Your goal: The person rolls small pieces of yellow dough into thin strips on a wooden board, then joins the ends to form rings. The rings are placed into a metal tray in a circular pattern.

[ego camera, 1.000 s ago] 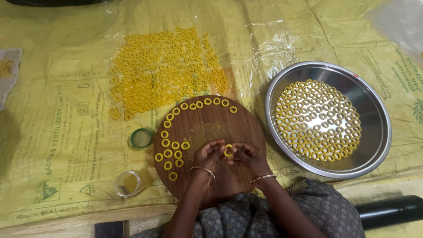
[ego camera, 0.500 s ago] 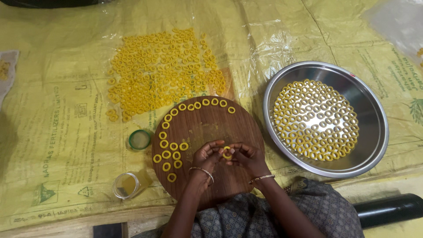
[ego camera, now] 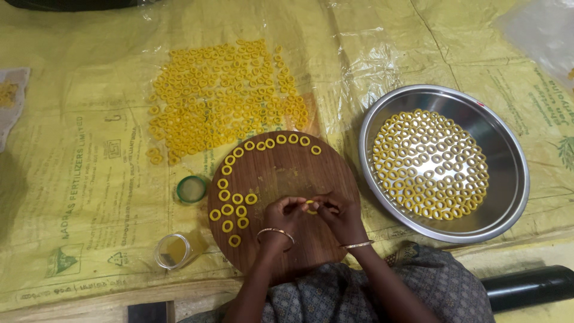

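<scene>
My left hand (ego camera: pixel 286 214) and my right hand (ego camera: pixel 338 213) meet over the near part of a round wooden board (ego camera: pixel 287 173). Together their fingertips pinch a small piece of yellow dough (ego camera: pixel 311 206), bent into a ring shape. Several finished yellow dough rings (ego camera: pixel 232 203) lie along the board's left and far edges. Both wrists wear thin bangles.
A steel pan (ego camera: pixel 502 143) on the right holds many rings in rows. A large patch of rings (ego camera: pixel 224 96) dries on the yellow plastic sheet beyond the board. A green lid (ego camera: pixel 191 189) and an open glass jar (ego camera: pixel 173 251) lie left of the board. A black cylinder (ego camera: pixel 529 287) lies at the lower right.
The hands stay in the same place on the board, fingers working the dough piece. The camera view has shifted slightly.
</scene>
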